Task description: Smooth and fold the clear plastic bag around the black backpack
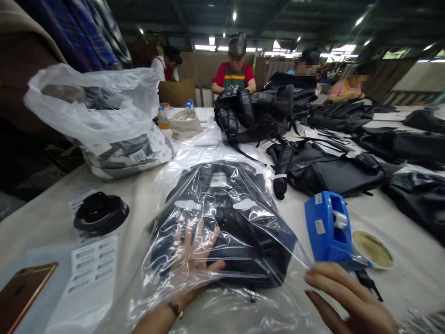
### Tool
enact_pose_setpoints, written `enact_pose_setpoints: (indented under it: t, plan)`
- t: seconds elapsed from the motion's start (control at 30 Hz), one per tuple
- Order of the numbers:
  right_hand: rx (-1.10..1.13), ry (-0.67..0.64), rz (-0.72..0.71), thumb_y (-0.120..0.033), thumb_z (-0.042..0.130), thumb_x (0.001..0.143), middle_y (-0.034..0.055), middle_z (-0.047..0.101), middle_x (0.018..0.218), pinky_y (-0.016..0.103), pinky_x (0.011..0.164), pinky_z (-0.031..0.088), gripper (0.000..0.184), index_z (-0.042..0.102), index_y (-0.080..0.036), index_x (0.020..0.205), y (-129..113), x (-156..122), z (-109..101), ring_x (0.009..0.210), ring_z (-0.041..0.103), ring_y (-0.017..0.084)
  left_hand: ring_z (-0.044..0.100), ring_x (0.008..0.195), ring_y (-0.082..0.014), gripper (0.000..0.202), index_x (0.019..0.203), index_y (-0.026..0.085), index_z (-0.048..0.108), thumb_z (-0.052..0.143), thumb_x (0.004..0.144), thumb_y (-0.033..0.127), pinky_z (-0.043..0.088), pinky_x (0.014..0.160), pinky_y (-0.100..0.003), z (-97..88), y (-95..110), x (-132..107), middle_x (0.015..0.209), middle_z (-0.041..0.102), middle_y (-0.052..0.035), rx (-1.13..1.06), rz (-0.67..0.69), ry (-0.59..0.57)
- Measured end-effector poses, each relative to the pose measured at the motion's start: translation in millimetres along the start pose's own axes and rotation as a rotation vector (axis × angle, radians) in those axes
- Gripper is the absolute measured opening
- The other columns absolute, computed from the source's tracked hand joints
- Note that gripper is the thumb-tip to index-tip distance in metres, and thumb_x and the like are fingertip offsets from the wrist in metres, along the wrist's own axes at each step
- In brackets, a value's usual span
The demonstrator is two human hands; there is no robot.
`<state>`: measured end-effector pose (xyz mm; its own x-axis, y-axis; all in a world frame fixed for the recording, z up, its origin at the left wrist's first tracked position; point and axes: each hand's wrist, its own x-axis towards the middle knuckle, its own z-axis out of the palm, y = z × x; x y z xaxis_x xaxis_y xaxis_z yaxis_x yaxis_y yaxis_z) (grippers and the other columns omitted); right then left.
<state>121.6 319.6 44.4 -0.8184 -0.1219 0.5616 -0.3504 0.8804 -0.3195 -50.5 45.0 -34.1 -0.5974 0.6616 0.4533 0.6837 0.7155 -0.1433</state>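
- Tabletop (pixel 399 222): before you.
- Clear bag (pixel 222 306): on it.
- Backpack (pixel 239 236): inside the bag.
- Your left grip (pixel 193 260): spread wide inside the bag, flat on the backpack, clasping nothing.
- Your right grip (pixel 365 301): half curled, touching the bag's edge; cannot tell if it pinches.

On the table (pixel 403 236), a backpack (pixel 243 232) lies inside a plastic bag (pixel 222 304). To its left lie a phone (pixel 26 294), label sheet (pixel 88 269) and coil (pixel 120 215); behind these, a sack (pixel 100 118). To its right, a tape dispenser (pixel 321 232); behind it, further backpacks (pixel 333 174).
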Motion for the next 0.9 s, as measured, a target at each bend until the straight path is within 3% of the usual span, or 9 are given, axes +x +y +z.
enact_pose_setpoints:
  t: [0.1, 0.17, 0.23, 0.33, 0.47, 0.67, 0.77, 0.83, 0.9]
  plan:
    - [-0.005, -0.167, -0.209, -0.016, 0.048, 0.087, 0.0106, 0.057, 0.124, 0.032, 0.097, 0.049, 0.031, 0.056, -0.017, 0.116, -4.4, 63.3, 29.8, 0.12, 0.05, 0.019, 0.035, 0.122, -0.0452, 0.068, 0.139, 0.031, 0.032, 0.04, 0.081, 0.066, 0.031, 0.092, -0.063, -3.2, 0.4, -0.6, 0.136, 0.04, -0.0166, 0.001, 0.006, 0.011]
    - [-0.045, -0.355, -0.297, -0.02, 0.047, 0.089, 0.0092, 0.045, 0.139, 0.041, 0.105, 0.041, 0.039, 0.048, -0.018, 0.128, -9.3, 83.7, 57.1, 0.133, 0.034, 0.022, 0.034, 0.123, -0.0448, 0.072, 0.14, 0.03, 0.03, 0.042, 0.08, 0.067, 0.028, 0.095, -0.061, -5.1, 1.6, -1.7, 0.139, 0.036, -0.0172, 0.004, 0.004, -0.001]
    - [-0.076, -0.494, -0.355, -0.026, 0.049, 0.089, 0.0075, 0.036, 0.146, 0.046, 0.109, 0.034, 0.047, 0.04, -0.022, 0.135, -11.5, 85.3, 82.2, 0.137, 0.025, 0.023, 0.028, 0.127, -0.0442, 0.079, 0.14, 0.023, 0.03, 0.043, 0.078, 0.069, 0.024, 0.099, -0.06, -6.3, 2.8, -2.4, 0.141, 0.034, -0.0176, 0.021, -0.006, -0.013]
    - [-0.091, -0.575, -0.402, -0.038, 0.053, 0.087, 0.0072, 0.027, 0.149, 0.049, 0.111, 0.028, 0.06, 0.03, -0.025, 0.141, -7.3, 71.5, 104.7, 0.139, 0.018, 0.025, 0.019, 0.131, -0.0459, 0.088, 0.137, 0.009, 0.034, 0.046, 0.075, 0.07, 0.019, 0.102, -0.059, -7.2, 3.2, -2.1, 0.139, 0.037, -0.02, 0.036, 0.011, -0.037]
    - [-0.135, -0.599, -0.406, -0.045, 0.05, 0.088, 0.0048, 0.017, 0.152, 0.046, 0.113, 0.021, 0.064, 0.023, -0.028, 0.143, -1.6, 61.3, 109.6, 0.14, 0.01, 0.023, 0.022, 0.13, -0.0467, 0.09, 0.136, 0.007, 0.035, 0.05, 0.073, 0.069, 0.023, 0.101, -0.06, -8.9, -0.3, -0.6, 0.138, 0.039, -0.0202, 0.003, 0.037, -0.055]
    - [-0.097, -0.593, -0.372, -0.054, 0.049, 0.085, 0.0045, 0.015, 0.153, 0.044, 0.114, 0.014, 0.073, 0.014, -0.029, 0.145, -3.2, 61.1, 107.5, 0.141, 0.01, 0.024, 0.028, 0.132, -0.0352, 0.074, 0.139, 0.013, 0.029, 0.048, 0.083, 0.057, 0.029, 0.104, -0.058, -17.9, -13.3, -22.4, 0.142, 0.034, -0.0159, -0.065, 0.054, -0.084]
    - [-0.037, -0.623, -0.356, -0.066, 0.046, 0.08, 0.0063, 0.014, 0.153, 0.047, 0.114, 0.013, 0.082, 0.012, -0.029, 0.145, -2.6, 60.1, 106.4, 0.14, 0.014, 0.026, 0.027, 0.133, -0.0356, 0.064, 0.141, 0.018, 0.026, 0.045, 0.088, 0.048, 0.029, 0.104, -0.062, -22.5, -32.5, -59.2, 0.144, 0.032, -0.0146, -0.083, -0.212, -0.049]
    - [0.0, -0.654, -0.359, -0.071, 0.042, 0.078, 0.007, 0.014, 0.153, 0.048, 0.113, 0.012, 0.085, 0.012, -0.029, 0.145, -2.0, 60.3, 105.5, 0.139, 0.016, 0.027, 0.032, 0.132, -0.0315, 0.058, 0.142, 0.018, 0.022, 0.039, 0.091, 0.041, 0.034, 0.104, -0.057, -24.9, -48.3, -86.4, 0.141, 0.037, -0.015, -0.154, -0.511, 0.002]
    - [0.035, -0.674, -0.361, -0.073, 0.042, 0.077, 0.0072, 0.013, 0.153, 0.049, 0.113, 0.011, 0.086, 0.012, -0.029, 0.145, -1.7, 61.0, 104.7, 0.139, 0.017, 0.028, 0.043, 0.125, -0.0284, 0.05, 0.139, 0.018, 0.03, 0.034, 0.093, 0.04, 0.038, 0.104, -0.052, -27.7, -61.0, -107.6, 0.133, 0.047, -0.0139, -0.219, -0.717, 0.031]
